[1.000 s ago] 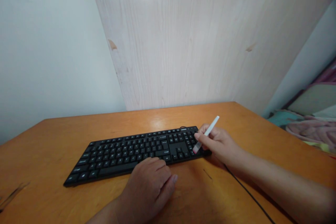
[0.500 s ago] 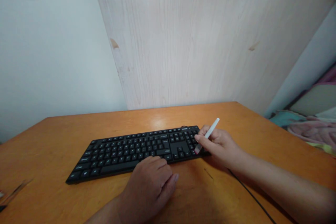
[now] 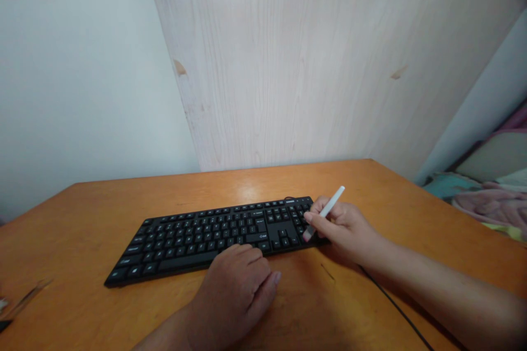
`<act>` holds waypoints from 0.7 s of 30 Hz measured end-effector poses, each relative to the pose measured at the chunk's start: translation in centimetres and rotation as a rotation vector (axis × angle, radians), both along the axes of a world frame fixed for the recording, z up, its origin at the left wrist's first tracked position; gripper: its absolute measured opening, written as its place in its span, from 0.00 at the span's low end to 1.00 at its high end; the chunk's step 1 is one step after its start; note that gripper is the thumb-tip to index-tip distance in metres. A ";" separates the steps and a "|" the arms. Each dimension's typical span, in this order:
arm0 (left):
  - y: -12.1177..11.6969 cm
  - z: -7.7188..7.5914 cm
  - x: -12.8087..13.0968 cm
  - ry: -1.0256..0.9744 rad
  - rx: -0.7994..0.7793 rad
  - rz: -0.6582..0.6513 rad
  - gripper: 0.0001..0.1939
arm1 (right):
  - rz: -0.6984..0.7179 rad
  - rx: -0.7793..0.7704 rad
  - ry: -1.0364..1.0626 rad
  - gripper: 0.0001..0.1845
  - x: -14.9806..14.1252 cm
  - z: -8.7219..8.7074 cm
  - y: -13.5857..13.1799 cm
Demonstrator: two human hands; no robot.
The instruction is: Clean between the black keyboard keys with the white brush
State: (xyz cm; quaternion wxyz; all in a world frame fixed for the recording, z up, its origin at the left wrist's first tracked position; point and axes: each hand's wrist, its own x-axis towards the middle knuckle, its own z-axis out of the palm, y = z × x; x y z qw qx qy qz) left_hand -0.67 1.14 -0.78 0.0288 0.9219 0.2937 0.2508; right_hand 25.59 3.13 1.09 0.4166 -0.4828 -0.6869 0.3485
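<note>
A black computer keyboard [image 3: 206,236] lies on the desk, angled slightly. My right hand [image 3: 346,227] is shut on a slim white pen-like stick [image 3: 331,209] with a pinkish tip, and that tip hangs close over the keyboard's right-hand keys. My left hand [image 3: 233,299] rests with curled fingers against the keyboard's front edge, holding nothing. The fingertips touch the lower keys near the space bar. The keyboard's cable disappears behind its far edge.
The orange wooden desk [image 3: 370,197] meets a pale wood-grain panel [image 3: 288,66] and a white wall [image 3: 82,93]. A thin black cable [image 3: 395,307] runs across the desk to the lower right. Colourful bedding [image 3: 489,203] lies beyond the right edge. A small dark object [image 3: 20,304] sits at the left.
The view has shifted slightly, placing the keyboard a little further right in the frame. Both hands keep nearly the same pose, and the stick stays in my right hand.
</note>
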 end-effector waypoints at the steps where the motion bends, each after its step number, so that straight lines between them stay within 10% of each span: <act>1: 0.0 0.0 0.0 -0.001 -0.001 -0.002 0.13 | 0.029 -0.006 0.002 0.14 -0.1 0.0 0.0; 21: -0.2 0.2 0.0 0.008 0.015 0.011 0.14 | -0.117 -0.014 -0.047 0.14 0.6 -0.8 0.7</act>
